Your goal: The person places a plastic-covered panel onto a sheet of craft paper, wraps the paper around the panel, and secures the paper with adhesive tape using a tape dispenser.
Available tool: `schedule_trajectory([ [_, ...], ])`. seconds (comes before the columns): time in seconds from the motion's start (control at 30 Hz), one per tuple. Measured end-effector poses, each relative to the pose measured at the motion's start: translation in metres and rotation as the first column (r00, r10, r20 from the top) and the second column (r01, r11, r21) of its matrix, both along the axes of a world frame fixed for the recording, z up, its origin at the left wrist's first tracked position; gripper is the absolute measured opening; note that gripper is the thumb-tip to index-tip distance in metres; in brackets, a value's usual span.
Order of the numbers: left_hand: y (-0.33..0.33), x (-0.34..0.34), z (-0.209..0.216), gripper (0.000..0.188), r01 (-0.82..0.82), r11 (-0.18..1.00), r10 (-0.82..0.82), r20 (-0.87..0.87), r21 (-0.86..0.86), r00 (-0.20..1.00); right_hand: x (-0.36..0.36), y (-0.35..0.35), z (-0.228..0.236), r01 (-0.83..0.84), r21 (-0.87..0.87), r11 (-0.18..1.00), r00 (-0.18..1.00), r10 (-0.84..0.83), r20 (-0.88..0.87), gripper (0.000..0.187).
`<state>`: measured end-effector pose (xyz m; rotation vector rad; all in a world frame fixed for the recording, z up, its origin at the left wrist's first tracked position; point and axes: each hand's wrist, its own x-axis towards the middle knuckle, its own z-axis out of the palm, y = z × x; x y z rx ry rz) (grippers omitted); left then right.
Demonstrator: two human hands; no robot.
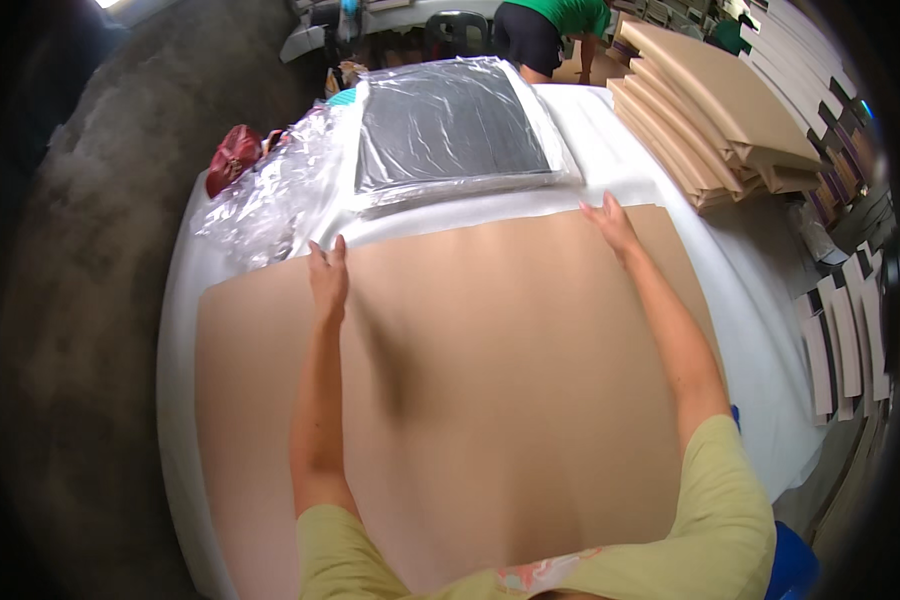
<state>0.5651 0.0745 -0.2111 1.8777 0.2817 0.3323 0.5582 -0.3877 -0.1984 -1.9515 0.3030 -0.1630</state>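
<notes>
A large sheet of brown kraft paper [470,370] lies over the white-covered table [770,400] in front of me. My left hand [328,283] is at the sheet's far edge, left of the middle, thumb and fingers apart. At the far edge toward the right, my right hand [613,226] has its fingers spread. Neither hand visibly grips anything; whether the fingertips press on the paper cannot be made out. Just beyond the sheet lies a flat, dark rectangular panel [450,125] with a white border, wrapped in clear plastic.
Crumpled clear plastic film [270,205] lies at the table's left, beside a red pouch-like item [234,158]. Brown paper-wrapped flat packages [720,90] are stacked at the far right. Pale boards [840,340] stand right of the table. A person in green [555,25] bends over behind.
</notes>
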Motion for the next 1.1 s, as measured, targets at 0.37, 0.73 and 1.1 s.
schedule_trajectory([
  [0.37, -0.047, 0.187, -0.012, 0.088, 0.007, 0.981, 0.034, -0.205, 0.196, 0.978, 0.165, 0.034, -0.032, 0.107, 0.03, 0.994, 0.994, -0.106, -0.028, 0.098],
  [0.73, -0.037, 0.208, -0.02, 0.09, -0.034, 0.984, 0.071, -0.216, 0.172, 0.974, 0.179, 0.003, -0.008, 0.037, -0.078, 0.996, 0.96, -0.058, -0.275, 0.098],
  [1.1, -0.013, 0.156, -0.001, 0.066, 0.403, 0.91, -0.397, -0.478, -0.094, 0.784, 0.098, 0.022, 0.033, -0.045, 0.028, 0.999, 0.901, 0.052, -0.431, 0.083],
])
